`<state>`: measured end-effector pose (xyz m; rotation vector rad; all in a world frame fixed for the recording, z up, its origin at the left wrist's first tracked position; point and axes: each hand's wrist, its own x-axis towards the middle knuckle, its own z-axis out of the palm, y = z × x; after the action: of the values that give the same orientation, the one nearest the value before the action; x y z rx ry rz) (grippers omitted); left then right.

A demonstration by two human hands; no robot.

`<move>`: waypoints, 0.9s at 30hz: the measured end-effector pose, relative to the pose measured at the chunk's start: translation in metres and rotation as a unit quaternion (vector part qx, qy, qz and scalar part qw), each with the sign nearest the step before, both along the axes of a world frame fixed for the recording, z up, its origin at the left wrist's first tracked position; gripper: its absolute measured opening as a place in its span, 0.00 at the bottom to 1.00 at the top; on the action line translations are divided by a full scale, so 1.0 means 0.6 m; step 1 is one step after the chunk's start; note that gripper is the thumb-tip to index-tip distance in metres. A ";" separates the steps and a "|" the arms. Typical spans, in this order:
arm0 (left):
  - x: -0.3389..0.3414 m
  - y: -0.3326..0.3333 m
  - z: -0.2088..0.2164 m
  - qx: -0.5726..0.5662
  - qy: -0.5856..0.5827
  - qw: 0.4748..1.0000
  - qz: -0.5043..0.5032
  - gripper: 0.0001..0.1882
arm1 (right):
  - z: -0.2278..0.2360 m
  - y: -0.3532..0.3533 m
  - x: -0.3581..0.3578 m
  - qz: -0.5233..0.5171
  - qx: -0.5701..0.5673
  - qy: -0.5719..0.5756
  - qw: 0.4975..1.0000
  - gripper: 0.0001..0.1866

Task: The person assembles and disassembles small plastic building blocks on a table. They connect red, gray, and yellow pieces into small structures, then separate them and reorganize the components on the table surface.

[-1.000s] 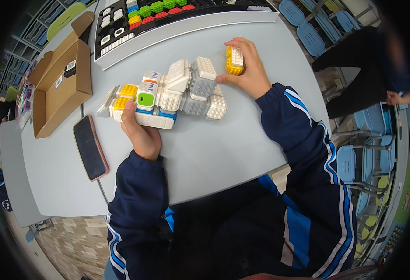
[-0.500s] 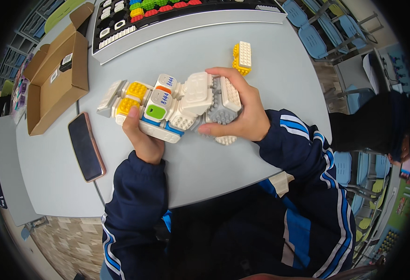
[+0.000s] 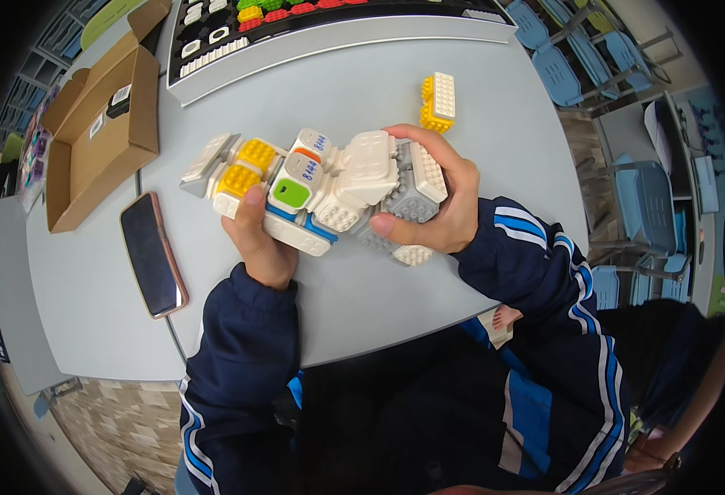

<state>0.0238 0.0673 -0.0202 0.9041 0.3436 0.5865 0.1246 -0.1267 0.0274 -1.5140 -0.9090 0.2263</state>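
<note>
Both hands hold up a long building-block model [image 3: 367, 167] over the table. It is mostly white, with yellow studded blocks at its left end, a green-fronted module, blue strips along the near side and grey studded blocks at its right end. My left hand [image 3: 262, 243] is closed round the near left part, its thumb beside the yellow blocks; its other fingers are hidden underneath. My right hand [image 3: 446, 194] clasps the grey and white right end, fingers over the far side and thumb on the near side. A small yellow and white block piece [image 3: 438, 102] stands on the table beyond my right hand.
A grey tray [image 3: 354, 41] of coloured blocks lies along the far side. An open cardboard box [image 3: 102, 148] sits at the left, and a phone [image 3: 153, 256] lies nearer. Chairs [image 3: 639, 202] and another person's arm [image 3: 692, 404] are at the right.
The model and both hands have shifted slightly to the right in view, still in the same grip. At the right, another person has moved lower in the picture, uncovering a chair.
</note>
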 end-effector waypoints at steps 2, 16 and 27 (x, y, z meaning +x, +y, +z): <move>0.003 -0.006 0.008 -0.024 -0.017 0.999 0.015 0.33 | 0.004 0.001 -0.002 0.000 0.006 0.020 1.000 0.41; -0.001 -0.011 0.005 -0.063 -0.016 0.998 -0.001 0.31 | 0.005 -0.010 0.027 -0.055 0.111 0.178 0.976 0.31; 0.011 0.011 0.018 -0.054 -0.042 0.994 0.088 0.27 | -0.030 -0.064 0.082 -0.109 -0.106 -0.288 0.945 0.31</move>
<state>0.0302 0.0739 -0.0095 0.7471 0.3775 0.7598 0.1737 -0.1652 0.0096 -1.9126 -1.1870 -0.3098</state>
